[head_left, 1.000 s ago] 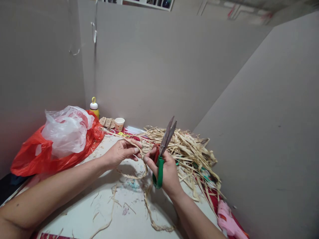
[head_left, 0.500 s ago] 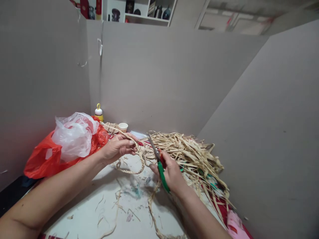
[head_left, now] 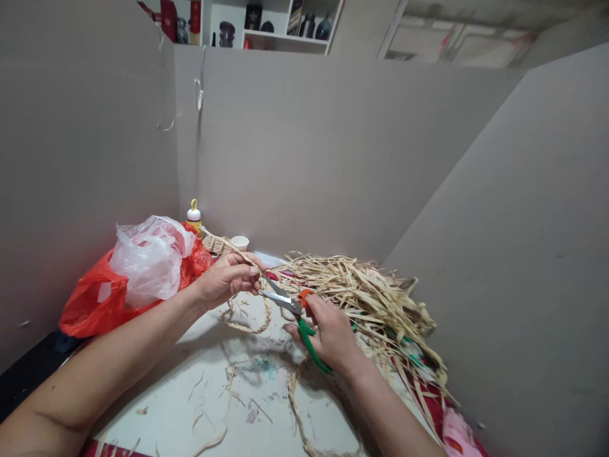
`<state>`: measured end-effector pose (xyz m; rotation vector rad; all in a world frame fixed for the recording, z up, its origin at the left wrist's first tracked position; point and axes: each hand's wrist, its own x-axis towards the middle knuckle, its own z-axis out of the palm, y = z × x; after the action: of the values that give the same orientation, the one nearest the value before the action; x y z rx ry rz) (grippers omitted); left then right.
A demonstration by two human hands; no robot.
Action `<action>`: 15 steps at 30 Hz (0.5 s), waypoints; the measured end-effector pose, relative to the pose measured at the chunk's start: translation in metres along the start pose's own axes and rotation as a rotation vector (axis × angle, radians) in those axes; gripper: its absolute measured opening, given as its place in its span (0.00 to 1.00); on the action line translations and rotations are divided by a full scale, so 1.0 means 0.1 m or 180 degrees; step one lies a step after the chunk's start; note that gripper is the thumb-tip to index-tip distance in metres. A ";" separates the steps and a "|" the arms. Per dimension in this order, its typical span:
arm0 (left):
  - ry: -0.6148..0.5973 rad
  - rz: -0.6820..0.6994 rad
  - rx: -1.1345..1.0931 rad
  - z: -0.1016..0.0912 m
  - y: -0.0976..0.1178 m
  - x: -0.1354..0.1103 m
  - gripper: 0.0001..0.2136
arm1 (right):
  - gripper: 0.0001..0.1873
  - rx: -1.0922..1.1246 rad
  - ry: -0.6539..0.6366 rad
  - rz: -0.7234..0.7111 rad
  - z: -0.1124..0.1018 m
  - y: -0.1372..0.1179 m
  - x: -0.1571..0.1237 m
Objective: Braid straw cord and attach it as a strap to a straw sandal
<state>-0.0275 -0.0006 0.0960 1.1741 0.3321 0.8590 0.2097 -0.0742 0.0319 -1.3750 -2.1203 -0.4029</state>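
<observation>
My left hand (head_left: 228, 279) is closed in a pinch on a braided straw cord (head_left: 247, 327) that loops down onto the white table (head_left: 162, 412). My right hand (head_left: 328, 333) grips green-and-orange-handled scissors (head_left: 290, 308). Their blades are slightly apart and point left, with the tips right at my left fingertips and the cord. A big heap of loose straw strips (head_left: 371, 298) lies just behind and to the right of my right hand.
A red plastic bag (head_left: 90, 304) with a clear bag (head_left: 147, 257) on top sits at the left. A yellow bottle (head_left: 193, 216), a woven piece (head_left: 216, 243) and a paper cup (head_left: 240, 242) stand by the back wall. Grey partitions enclose the table. Straw scraps litter the surface.
The scissors swung from pointing up to pointing left, and their tips now meet the cord at my left fingers. My left hand stayed on the cord. The view tilted up.
</observation>
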 end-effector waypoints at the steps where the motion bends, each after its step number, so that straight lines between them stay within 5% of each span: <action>1: 0.0021 -0.0009 0.0005 0.00 -0.01 0.00 0.05 | 0.13 -0.0021 0.0020 -0.0022 0.01 0.00 0.00; 15: 0.0305 -0.0254 -0.0108 -0.01 -0.08 0.05 0.07 | 0.16 -0.0262 0.0321 -0.0227 -0.01 0.05 -0.02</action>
<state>-0.0216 0.0027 0.0890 1.0832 0.4383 0.8495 0.2147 -0.0744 0.0307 -1.2988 -2.0948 -0.5819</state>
